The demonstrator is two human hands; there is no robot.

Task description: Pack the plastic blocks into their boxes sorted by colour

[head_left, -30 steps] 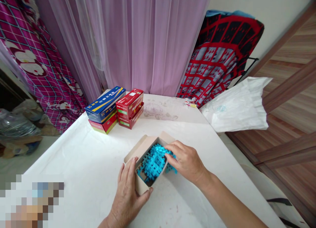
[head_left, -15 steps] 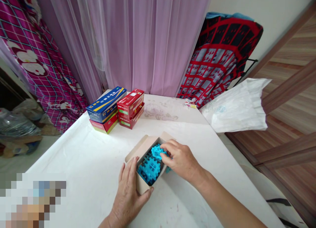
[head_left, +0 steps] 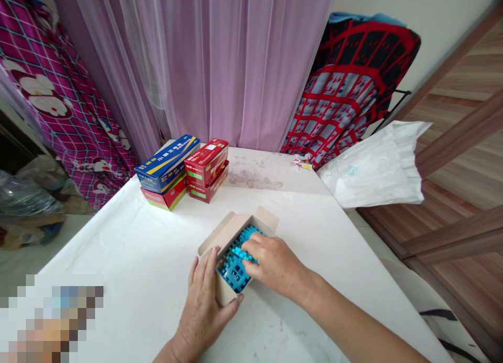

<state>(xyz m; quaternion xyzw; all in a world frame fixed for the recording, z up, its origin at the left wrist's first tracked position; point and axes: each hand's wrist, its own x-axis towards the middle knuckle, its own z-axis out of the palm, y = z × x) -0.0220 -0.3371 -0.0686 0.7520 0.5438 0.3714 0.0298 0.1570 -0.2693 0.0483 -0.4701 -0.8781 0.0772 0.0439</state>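
Note:
A small open cardboard box [head_left: 220,236] lies on the white table [head_left: 129,258], filled with blue plastic interlocking pieces [head_left: 234,266]. My left hand [head_left: 204,305] grips the box's near left corner, thumb on its front end. My right hand [head_left: 275,266] lies on top of the blue pieces, fingers curled and pressing down on them inside the box.
Three flat boxes, one blue [head_left: 167,163] on top and red ones [head_left: 206,169] beside it, are stacked at the table's far left. A white plastic bag [head_left: 377,166] hangs over the right edge. A pink curtain and a red patterned cloth [head_left: 346,90] stand behind.
My right hand has moved left and down onto the blue pieces, pushing the raised pile flat into the box. My left hand has kept hold of the box.

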